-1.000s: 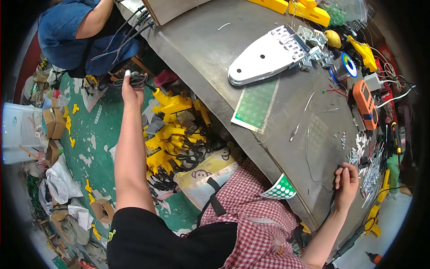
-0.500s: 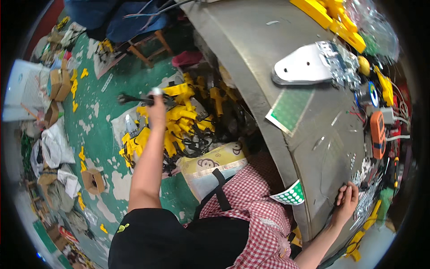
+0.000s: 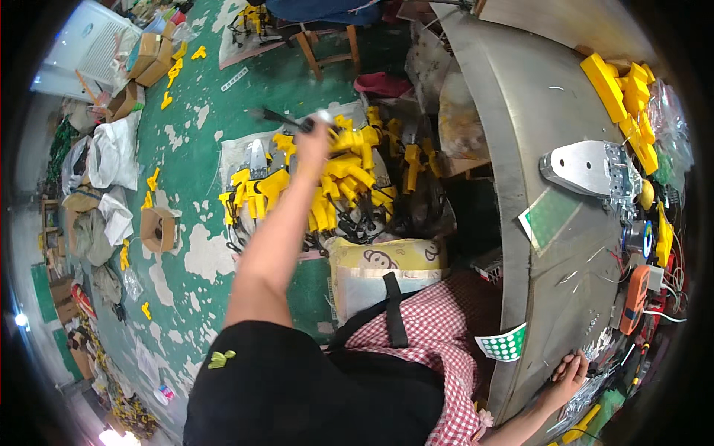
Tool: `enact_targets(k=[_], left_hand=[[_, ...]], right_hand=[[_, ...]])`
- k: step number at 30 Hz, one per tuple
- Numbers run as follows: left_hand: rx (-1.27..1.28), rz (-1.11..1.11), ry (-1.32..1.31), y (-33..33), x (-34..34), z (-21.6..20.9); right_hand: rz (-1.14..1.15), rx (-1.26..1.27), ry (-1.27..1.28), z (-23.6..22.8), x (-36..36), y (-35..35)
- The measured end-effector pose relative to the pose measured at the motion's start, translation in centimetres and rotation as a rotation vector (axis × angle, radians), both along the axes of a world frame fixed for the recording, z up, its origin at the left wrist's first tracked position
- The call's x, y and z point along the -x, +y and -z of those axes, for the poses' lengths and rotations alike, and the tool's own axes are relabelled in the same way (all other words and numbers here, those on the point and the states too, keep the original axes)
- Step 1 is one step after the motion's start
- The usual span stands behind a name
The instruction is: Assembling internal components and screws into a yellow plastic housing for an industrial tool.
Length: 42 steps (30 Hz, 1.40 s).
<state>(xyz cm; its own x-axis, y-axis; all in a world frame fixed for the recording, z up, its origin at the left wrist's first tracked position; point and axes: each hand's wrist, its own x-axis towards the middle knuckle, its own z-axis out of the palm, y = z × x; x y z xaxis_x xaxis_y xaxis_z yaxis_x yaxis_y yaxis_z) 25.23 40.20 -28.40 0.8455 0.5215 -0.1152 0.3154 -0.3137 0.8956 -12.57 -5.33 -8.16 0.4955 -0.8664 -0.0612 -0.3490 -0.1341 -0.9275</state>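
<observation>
My left hand (image 3: 315,149) is stretched out over a floor pile of yellow plastic housings (image 3: 348,175) with black cords. It is closed on a black cord (image 3: 277,117) that sticks out to the left, smeared by motion. A small white piece (image 3: 324,117) shows at the top of this hand. On the metal bench to the right rests my right hand (image 3: 569,377), its fingers curled in. Whether anything is inside them is hidden. Beside it lie many thin silvery metal parts (image 3: 595,364).
A patterned cushion (image 3: 383,256) lies by my lap. The bench (image 3: 513,111) carries a metal plate assembly (image 3: 584,167), a green sheet (image 3: 554,215), an orange meter (image 3: 634,297) and yellow housings. A cardboard box (image 3: 158,229) and white sacks (image 3: 113,152) stand on the floor at left.
The view has turned left, so the bench sits further right. My left hand stays over the pile with the black cord. My right hand remains on the bench, fingers curled.
</observation>
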Motion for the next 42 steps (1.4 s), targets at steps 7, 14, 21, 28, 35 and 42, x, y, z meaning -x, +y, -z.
enact_targets(k=[7, 14, 21, 28, 35, 42], left_hand=[[0.193, -0.067, -0.318, 15.8, -3.3, -6.8], [-0.075, -0.036, 0.108, 23.4, 1.9, 2.0], [-0.196, -0.392, 0.403, 24.6, 11.2, 5.7], [0.678, -0.801, 0.368, 27.3, 26.5, 15.8], [-0.592, 0.473, 0.917, 24.0, 18.7, 21.4], [-0.100, 1.022, -0.762, -19.2, 2.8, -20.2]], right_hand=[[-0.012, 0.084, 0.011, 0.4, 0.1, -0.4], [-0.016, 0.049, 0.000, 0.9, 0.3, -1.2], [-0.014, 0.098, 0.027, 1.1, 1.2, -1.1], [-0.039, 0.110, 0.030, 2.0, 0.5, -2.6], [-0.029, 0.207, 0.155, 0.5, -1.4, -1.4], [-0.006, 0.091, 0.007, 0.6, -0.7, 1.6]])
